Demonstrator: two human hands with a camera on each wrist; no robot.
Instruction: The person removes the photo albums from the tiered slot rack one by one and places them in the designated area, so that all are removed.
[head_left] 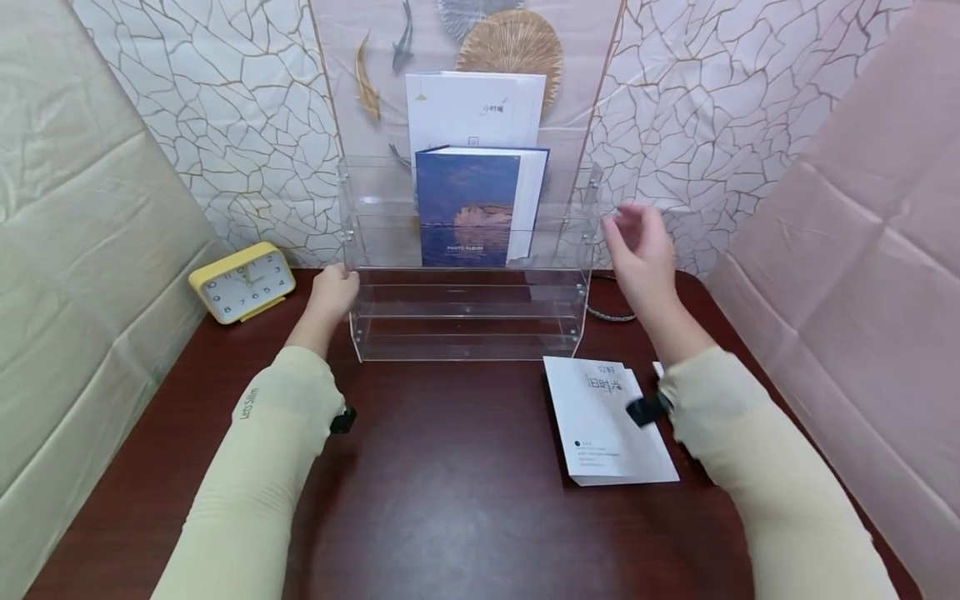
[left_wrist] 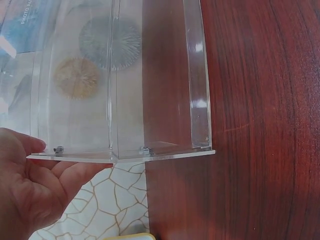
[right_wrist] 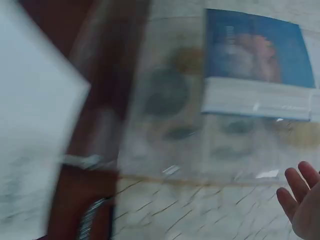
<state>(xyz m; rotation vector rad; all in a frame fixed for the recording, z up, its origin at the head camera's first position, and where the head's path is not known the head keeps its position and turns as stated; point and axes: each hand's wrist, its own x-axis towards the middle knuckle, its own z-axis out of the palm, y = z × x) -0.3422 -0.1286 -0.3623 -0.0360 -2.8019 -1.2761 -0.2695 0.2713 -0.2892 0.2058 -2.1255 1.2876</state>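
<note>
A clear acrylic tiered rack [head_left: 465,346] stands on the table against the patterned backdrop. My left hand [head_left: 335,292] grips the edge of its left side panel; the left wrist view shows the thumb on the inner face and the fingers outside. Upright in the rack is a blue photo album [head_left: 467,200] with a cliff-and-sea cover. Behind it rises a taller white book [head_left: 450,104]. Just off the rack's right side, my right hand [head_left: 643,246] is raised with fingers loosely bent, holding nothing.
A white book [head_left: 607,433] lies at the front right, under the right forearm, with another white edge beside it. The yellow alarm clock [head_left: 247,283] stands at the back left. A dark braided cord [head_left: 611,317] lies behind the rack's right side. Fabric walls enclose both sides.
</note>
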